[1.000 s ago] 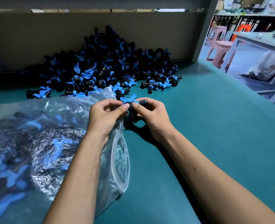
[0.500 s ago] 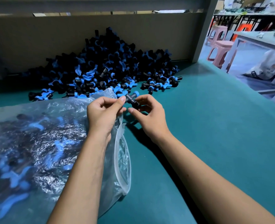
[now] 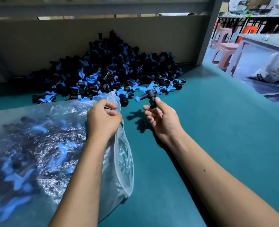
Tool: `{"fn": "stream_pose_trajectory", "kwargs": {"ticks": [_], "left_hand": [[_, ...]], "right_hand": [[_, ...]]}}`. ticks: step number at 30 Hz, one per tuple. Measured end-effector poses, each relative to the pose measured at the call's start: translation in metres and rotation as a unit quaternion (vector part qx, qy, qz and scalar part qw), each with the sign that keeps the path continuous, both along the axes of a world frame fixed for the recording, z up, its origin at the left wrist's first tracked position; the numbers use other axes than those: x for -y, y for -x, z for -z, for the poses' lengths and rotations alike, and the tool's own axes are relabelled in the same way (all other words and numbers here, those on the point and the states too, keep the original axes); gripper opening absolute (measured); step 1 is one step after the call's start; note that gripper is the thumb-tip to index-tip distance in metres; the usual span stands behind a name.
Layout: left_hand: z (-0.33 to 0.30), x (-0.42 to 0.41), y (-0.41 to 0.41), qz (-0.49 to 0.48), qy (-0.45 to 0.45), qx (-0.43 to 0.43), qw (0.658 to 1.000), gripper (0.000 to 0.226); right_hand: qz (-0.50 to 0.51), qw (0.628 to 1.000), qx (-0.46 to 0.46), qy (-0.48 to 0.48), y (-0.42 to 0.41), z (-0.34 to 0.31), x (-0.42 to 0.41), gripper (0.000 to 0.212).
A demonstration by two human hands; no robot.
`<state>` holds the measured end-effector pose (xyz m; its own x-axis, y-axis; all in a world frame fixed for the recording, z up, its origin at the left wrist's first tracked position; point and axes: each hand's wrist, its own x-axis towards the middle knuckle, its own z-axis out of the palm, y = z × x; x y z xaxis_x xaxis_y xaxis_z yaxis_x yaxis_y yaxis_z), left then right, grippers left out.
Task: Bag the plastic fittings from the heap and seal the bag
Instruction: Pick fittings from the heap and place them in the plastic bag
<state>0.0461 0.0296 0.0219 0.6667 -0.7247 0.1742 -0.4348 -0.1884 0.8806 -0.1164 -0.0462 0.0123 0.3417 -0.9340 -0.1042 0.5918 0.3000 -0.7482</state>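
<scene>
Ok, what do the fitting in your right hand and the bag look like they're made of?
Fitting: looks like hard molded plastic, with a matte black body and glossier blue collars on its ends. The right hand pinches it by its stem. Bag: thin, clear, soft plastic film, probably polyethylene. It is crinkled and shiny, and the fittings inside show through. The left hand pinches its rim.

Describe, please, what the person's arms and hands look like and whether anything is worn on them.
Both forearms are bare as far as the frame shows: no sleeves, gloves, watch or bracelets. No rings show on the left hand or the right hand. Fingernails are short and unpainted. A small dark mole marks the right forearm.
</scene>
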Motion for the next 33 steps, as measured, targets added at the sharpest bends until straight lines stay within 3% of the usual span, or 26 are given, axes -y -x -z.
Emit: {"fn": "stream_pose_trajectory", "kwargs": {"ticks": [2,3,7,11,13,14,15,17,20,21,24,26,28,31,33], "left_hand": [[-0.007,-0.002,-0.002,-0.01,0.05,-0.034,0.998,0.017],[-0.013,-0.002,-0.002,-0.012,0.091,-0.043,0.995,0.016],[-0.044,-0.005,0.004,0.003,0.239,-0.035,0.97,0.017],[-0.068,-0.011,0.01,0.033,0.273,0.02,0.961,0.014],[-0.074,-0.014,0.011,0.033,0.277,0.047,0.959,0.016],[-0.077,-0.016,0.012,0.032,0.279,0.053,0.958,0.016],[-0.079,-0.018,0.011,0.033,0.282,0.054,0.957,0.015],[-0.083,-0.021,0.008,0.032,0.289,0.054,0.955,0.011],[-0.085,-0.023,0.0,0.023,0.305,0.049,0.951,0.011],[-0.084,-0.023,-0.003,0.022,0.308,0.044,0.95,0.011],[-0.075,-0.018,-0.008,0.014,0.294,0.02,0.956,0.014],[-0.063,-0.013,-0.007,0.0,0.268,-0.01,0.963,0.016],[-0.049,-0.007,-0.004,-0.017,0.223,-0.029,0.974,0.014],[-0.029,-0.001,-0.001,-0.028,0.157,-0.03,0.987,0.012],[-0.02,0.001,0.001,-0.026,0.129,-0.019,0.991,0.012]], "right_hand": [[-0.004,0.995,-0.055,0.08,-0.001,0.004,-0.002,0.003],[-0.01,0.988,-0.089,0.13,-0.002,0.006,-0.004,0.008],[-0.045,0.913,-0.234,0.33,-0.013,0.005,-0.016,0.021],[-0.067,0.874,-0.234,0.421,-0.048,-0.012,-0.044,0.024],[-0.04,0.822,-0.279,0.495,-0.069,-0.023,-0.06,0.025],[-0.024,0.816,-0.279,0.506,-0.082,-0.024,-0.065,0.019],[-0.021,0.843,-0.246,0.478,-0.093,-0.028,-0.071,0.008],[-0.109,0.914,-0.173,0.35,-0.104,-0.041,-0.081,0.007],[-0.162,0.888,-0.207,0.378,-0.118,-0.038,-0.079,0.043],[-0.168,0.891,-0.208,0.368,-0.115,-0.038,-0.076,0.045],[-0.022,0.906,-0.247,0.343,-0.097,-0.027,-0.054,0.044],[0.119,0.866,-0.336,0.349,-0.09,-0.017,-0.035,0.025],[0.19,0.774,-0.484,0.362,-0.084,-0.007,-0.012,0.019],[0.09,0.595,-0.662,0.446,-0.08,0.008,0.019,0.037],[0.014,0.525,-0.701,0.482,-0.082,0.01,0.032,0.04]]}}
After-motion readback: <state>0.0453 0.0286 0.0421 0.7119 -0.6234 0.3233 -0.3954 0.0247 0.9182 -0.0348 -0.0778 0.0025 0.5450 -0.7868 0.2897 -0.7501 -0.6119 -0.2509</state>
